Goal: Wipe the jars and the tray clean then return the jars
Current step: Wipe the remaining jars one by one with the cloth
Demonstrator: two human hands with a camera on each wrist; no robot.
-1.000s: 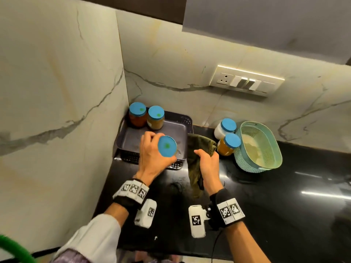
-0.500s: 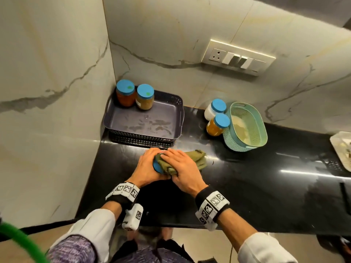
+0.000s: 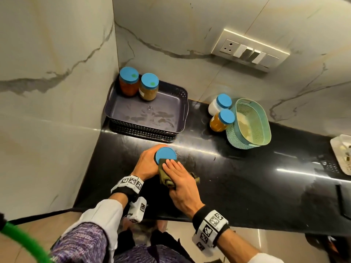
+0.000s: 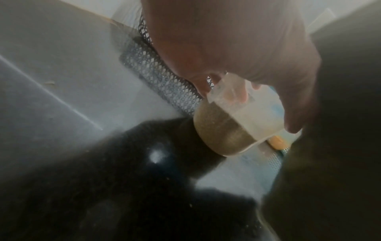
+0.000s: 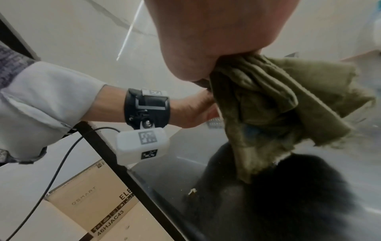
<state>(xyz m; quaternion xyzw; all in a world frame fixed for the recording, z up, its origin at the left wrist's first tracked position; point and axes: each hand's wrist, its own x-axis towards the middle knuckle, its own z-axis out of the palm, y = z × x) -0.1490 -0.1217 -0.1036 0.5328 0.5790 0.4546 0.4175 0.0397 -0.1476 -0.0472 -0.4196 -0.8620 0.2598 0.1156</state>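
Note:
On the black counter, my left hand [image 3: 149, 163] grips a glass jar with a blue lid [image 3: 165, 155] from its left side. In the left wrist view the jar [image 4: 233, 125] holds brownish contents and stands on the counter. My right hand [image 3: 177, 173] holds a bunched olive-green cloth [image 3: 163, 176] against the jar's near side, fingers laid over it. The right wrist view shows the cloth [image 5: 278, 97] hanging from my palm. The dark tray [image 3: 182, 114] stands in the corner, its floor smeared wet. An orange-filled jar [image 3: 128, 82] and a brown-filled jar [image 3: 149, 87] sit in its back left.
A white jar [image 3: 220, 104] and an orange jar [image 3: 221, 120] stand beside a teal basket [image 3: 248, 143] to the right of the tray. A white container [image 3: 341, 149] sits at the far right. Marble walls close the corner. A cardboard box [image 5: 98, 200] lies below the counter edge.
My left hand brought the jar from over the tray down to the counter. The cloth then slid off the lid to the jar's near side, leaving the lid mostly uncovered.

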